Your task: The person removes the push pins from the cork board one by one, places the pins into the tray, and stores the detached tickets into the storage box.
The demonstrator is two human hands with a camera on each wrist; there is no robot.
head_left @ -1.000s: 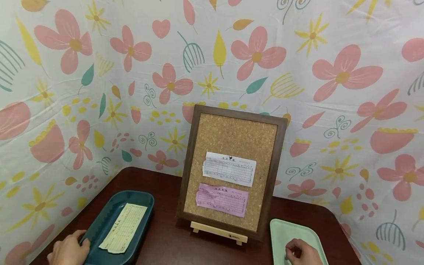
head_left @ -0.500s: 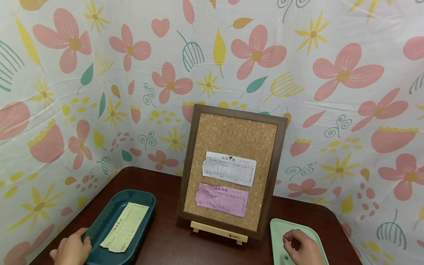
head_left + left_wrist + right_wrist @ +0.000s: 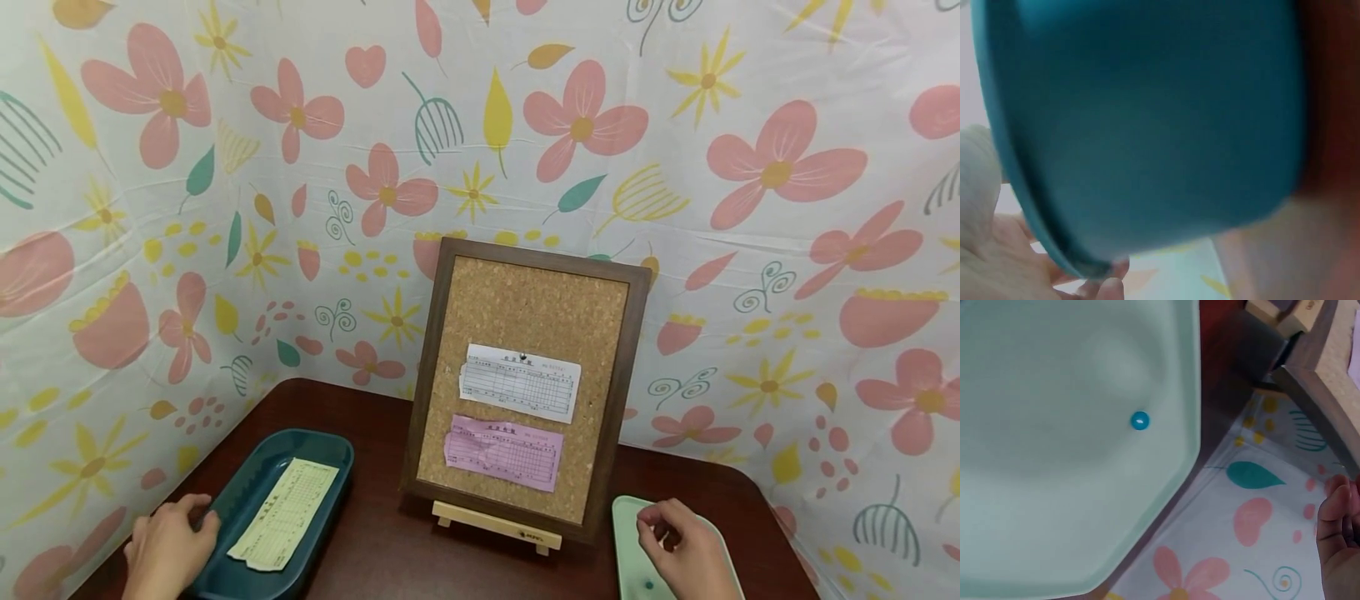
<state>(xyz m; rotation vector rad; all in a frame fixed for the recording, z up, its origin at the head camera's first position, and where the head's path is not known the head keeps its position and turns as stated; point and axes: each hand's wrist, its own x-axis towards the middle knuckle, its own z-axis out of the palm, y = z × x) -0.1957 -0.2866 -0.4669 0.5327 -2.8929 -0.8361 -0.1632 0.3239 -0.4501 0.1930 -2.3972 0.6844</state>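
On the left of the head view, my left hand (image 3: 168, 542) is at the rim of a dark teal tray (image 3: 330, 500), its fingers loosely bent and spread. A cream receipt slip (image 3: 283, 515) lies flat in that tray. My right hand (image 3: 686, 546) hovers above a pale green tray (image 3: 626, 517), thumb and forefinger brought together; I cannot tell whether anything is between them. A small round blue bead or pin head (image 3: 1140, 420) sits in the green tray. The framed corkboard (image 3: 540, 312) carries a white slip (image 3: 517, 383) with a dark pin (image 3: 522, 357), and a pink slip (image 3: 502, 454) below.
The corkboard leans on a small wooden easel (image 3: 495, 523) between the trays, on a dark red-brown table (image 3: 367, 533). A white flower-printed cloth (image 3: 480, 117) hangs behind and along the left side.
My right hand has lifted slightly, bringing the blue bead or pin head into view. My left hand has shifted right and up over the teal tray's rim, its fingers spreading.
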